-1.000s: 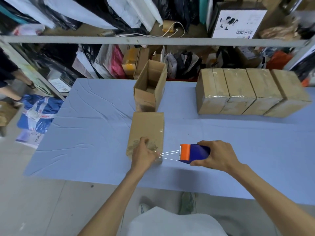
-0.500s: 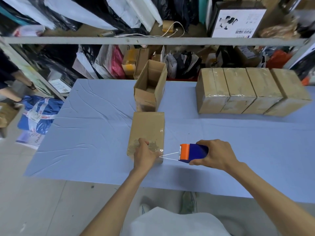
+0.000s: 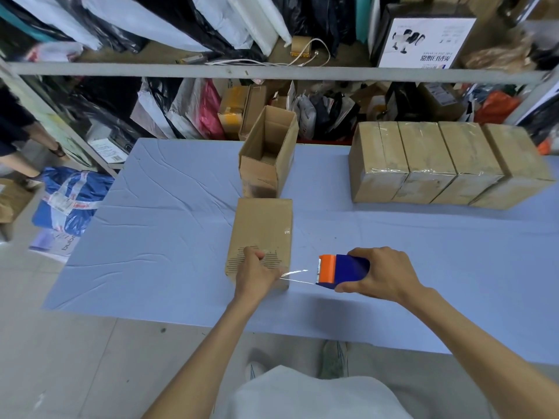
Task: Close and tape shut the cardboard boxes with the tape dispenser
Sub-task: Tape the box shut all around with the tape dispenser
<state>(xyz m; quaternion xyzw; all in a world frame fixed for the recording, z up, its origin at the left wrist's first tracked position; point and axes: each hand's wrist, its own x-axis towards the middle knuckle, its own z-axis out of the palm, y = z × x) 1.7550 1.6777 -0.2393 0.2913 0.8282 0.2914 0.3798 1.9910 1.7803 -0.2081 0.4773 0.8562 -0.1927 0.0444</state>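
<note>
A closed cardboard box (image 3: 262, 228) lies flat on the blue table (image 3: 169, 237) in front of me. My left hand (image 3: 255, 275) rests curled on the box's near end, holding the tape end down there. My right hand (image 3: 382, 275) grips the blue and orange tape dispenser (image 3: 341, 271) just right of the box. A thin strip of clear tape (image 3: 298, 275) stretches from the dispenser to the box's near right corner. Behind it stands an open cardboard box (image 3: 267, 152), its flaps up.
Several taped boxes (image 3: 444, 164) stand in a row at the table's back right. Metal shelving (image 3: 272, 71) full of bags and cartons runs behind the table. A blue bag (image 3: 69, 201) lies on the floor at left, near another person's legs (image 3: 18, 152).
The tape strip between box and dispenser has narrowed and twisted into a thin line. Both hands have stayed nearly where they were.
</note>
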